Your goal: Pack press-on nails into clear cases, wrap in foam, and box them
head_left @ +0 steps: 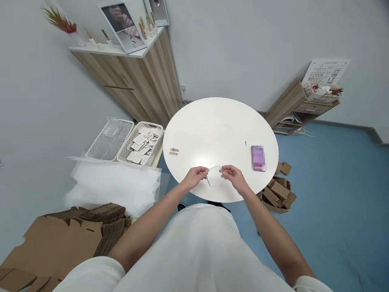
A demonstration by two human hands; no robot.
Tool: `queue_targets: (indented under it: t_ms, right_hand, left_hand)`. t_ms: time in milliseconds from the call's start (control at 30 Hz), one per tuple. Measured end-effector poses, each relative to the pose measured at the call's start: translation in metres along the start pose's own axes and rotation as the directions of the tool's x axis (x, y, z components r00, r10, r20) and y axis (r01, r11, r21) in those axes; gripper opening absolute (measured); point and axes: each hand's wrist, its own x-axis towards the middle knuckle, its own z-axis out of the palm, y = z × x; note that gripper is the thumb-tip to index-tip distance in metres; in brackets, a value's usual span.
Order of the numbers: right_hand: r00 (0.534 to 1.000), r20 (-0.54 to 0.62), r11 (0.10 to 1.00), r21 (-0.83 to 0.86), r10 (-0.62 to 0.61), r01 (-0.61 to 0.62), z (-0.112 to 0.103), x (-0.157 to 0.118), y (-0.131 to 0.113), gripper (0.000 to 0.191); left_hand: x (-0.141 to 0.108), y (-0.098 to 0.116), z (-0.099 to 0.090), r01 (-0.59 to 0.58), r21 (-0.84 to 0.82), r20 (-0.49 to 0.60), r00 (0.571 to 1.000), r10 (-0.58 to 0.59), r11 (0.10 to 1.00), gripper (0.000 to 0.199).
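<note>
My L hand (196,177) has thumb & fingertips pinched nearly closed on the L side of a clear thin-edged piece (215,167); my R hand (232,176) pinches its R side, approx. same closure. Can't tell how firm either grip is, or exactly what the piece is. It's over the near edge of the round table (212,121), between my hands; can't tell if it touches the top.

Risks, as I judge it: holding by the edges only, uneven pull could bow or crack it, esp. if it's stiff plastic. Smooth sides could slip from my fingertips &, w/ the table's rim this close, it could drop on the floor. Clear on white = hard to see, so I could misjudge an edge.

Rest, re: the table: small sheet of nail-like pieces (174,152) on its L part; purple pack (258,157) on its R part, within an elbow's or sleeve's sweep if I swing wide. Nothing seen between my hands & the piece. Just L of the table, basket w/ loose cards (125,149); nearer me on that side, white sheets (112,186) & flat cardboard (67,239), close by my L arm. R of the table, low down, small brown boxes (281,190).
</note>
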Motion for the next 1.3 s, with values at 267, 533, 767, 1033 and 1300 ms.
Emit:
queue_targets:
  t_ms: [267, 533, 767, 1033, 1300]
  right_hand:
    - [1.0, -0.013, 0.999, -0.039, -0.018, 0.017, -0.035, 0.026, -0.002, 0.036]
    - [0.986, -0.147, 0.984, 0.169, 0.075, -0.05, -0.04, 0.021, 0.02, 0.04]
    - [0.971, -0.227, 0.987, -0.156, -0.074, 0.039, -0.026, 0.012, 0.026, 0.048]
    - [0.969, 0.045, 0.739, -0.639, -0.241, 0.214, -0.036, -0.008, 0.01, 0.052]
    - [0.931, 0.121, 0.653, -0.682, -0.344, 0.33, -0.026, -0.009, 0.011, 0.043]
  left_hand:
    - [0.043, 0.012, 0.037, 0.064, -0.057, -0.008, 0.998, -0.064, 0.996, 0.043]
    - [0.049, 0.002, 0.049, 0.136, -0.079, -0.03, 0.99, -0.138, 0.988, 0.039]
    - [0.066, 0.003, 0.034, 0.111, -0.061, -0.008, 0.994, -0.111, 0.992, 0.04]
    - [0.061, 0.006, 0.032, 0.151, -0.073, 0.167, 0.976, -0.137, 0.986, 0.038]
    - [0.048, 0.009, 0.023, 0.1, -0.04, 0.187, 0.978, -0.09, 0.994, 0.037]
